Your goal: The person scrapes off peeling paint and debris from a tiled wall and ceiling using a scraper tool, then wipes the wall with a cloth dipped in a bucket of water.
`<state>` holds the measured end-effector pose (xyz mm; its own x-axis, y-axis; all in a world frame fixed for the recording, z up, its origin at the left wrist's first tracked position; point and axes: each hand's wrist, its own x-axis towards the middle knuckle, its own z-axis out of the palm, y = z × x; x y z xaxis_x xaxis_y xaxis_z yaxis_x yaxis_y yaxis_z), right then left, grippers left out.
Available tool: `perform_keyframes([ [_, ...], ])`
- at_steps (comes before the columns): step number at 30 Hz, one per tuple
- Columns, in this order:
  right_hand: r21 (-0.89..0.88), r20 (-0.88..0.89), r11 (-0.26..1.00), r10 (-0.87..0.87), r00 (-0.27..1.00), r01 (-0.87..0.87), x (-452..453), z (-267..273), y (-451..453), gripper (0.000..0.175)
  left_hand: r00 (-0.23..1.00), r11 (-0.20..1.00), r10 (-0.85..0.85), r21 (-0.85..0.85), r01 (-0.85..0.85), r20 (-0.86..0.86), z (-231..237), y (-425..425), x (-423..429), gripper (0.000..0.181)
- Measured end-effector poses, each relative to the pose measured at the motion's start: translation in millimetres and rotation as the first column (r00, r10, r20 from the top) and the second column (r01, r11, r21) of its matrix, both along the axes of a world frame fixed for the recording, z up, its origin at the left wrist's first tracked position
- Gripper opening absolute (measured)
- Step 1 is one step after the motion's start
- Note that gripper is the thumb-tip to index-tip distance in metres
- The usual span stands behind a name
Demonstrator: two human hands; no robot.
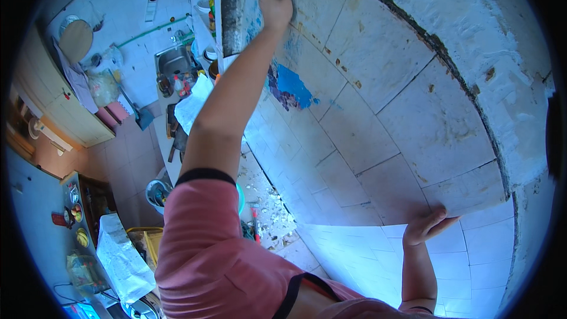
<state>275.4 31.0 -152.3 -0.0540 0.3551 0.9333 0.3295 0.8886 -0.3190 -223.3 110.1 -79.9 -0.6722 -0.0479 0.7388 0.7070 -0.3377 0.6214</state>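
Observation:
My left hand [278,9], at the top of the picture, is raised against the soiled tiled wall [359,128], gripping a small dark object whose kind I cannot tell. Close to it stands the dark, stained end of a wall cabinet [234,13]. Below that hand, a patch of blue and purple coating [292,87] shows on the tiles. At the lower right, my right hand [425,226] rests at the edge of the tiled surface, thumb and fingers apart, holding nothing visible. Brown stains and chips dot the tiles.
Rough, broken plaster [483,44] borders the tiles. A steel sink [175,60] and bottles [179,85] stand on the counter at the left. Pale debris [270,204] lies on the floor below, near a bucket [157,192]. A covered table [122,257] stands at the lower left.

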Motion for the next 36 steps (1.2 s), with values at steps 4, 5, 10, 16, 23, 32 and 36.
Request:
perform_keyframes([
  [4,0.000,-0.023,1.000,0.029,0.999,-0.029,-2.5,0.4,0.7,0.051,0.993,0.991,-0.122,0.057,0.122,-0.005,-20.5,2.0,3.8,0.018],
  [5,-0.004,-0.022,1.000,0.022,1.000,-0.022,-2.8,2.1,-0.3,0.051,1.000,0.999,-0.020,-0.029,0.020,-0.002,-35.9,-1.1,19.4,0.019],
  [10,0.039,-0.005,0.995,-0.093,0.996,0.094,-3.2,0.7,0.9,0.046,1.000,0.994,-0.001,-0.108,0.003,0.016,-28.1,-9.0,12.9,0.027],
  [16,0.077,0.056,0.990,-0.126,0.990,0.122,-11.1,9.5,-2.9,0.046,0.989,0.987,-0.147,0.067,0.146,0.011,0.5,-9.0,32.7,0.023],
  [23,0.027,-0.018,0.999,-0.039,0.999,0.039,-13.0,9.7,-3.6,0.044,0.983,0.984,-0.171,0.042,0.174,-0.069,-38.1,-15.3,83.0,0.015],
  [32,0.015,0.043,1.000,0.024,0.999,-0.025,-4.9,7.2,-2.4,0.048,0.979,0.980,-0.196,0.028,0.197,-0.052,-65.9,-13.1,109.6,0.010],
  [36,0.022,-0.021,1.000,0.015,1.000,-0.014,-1.9,1.7,1.4,0.045,0.958,0.954,-0.267,0.165,0.249,0.103,-39.8,-11.8,67.7,0.012],
])
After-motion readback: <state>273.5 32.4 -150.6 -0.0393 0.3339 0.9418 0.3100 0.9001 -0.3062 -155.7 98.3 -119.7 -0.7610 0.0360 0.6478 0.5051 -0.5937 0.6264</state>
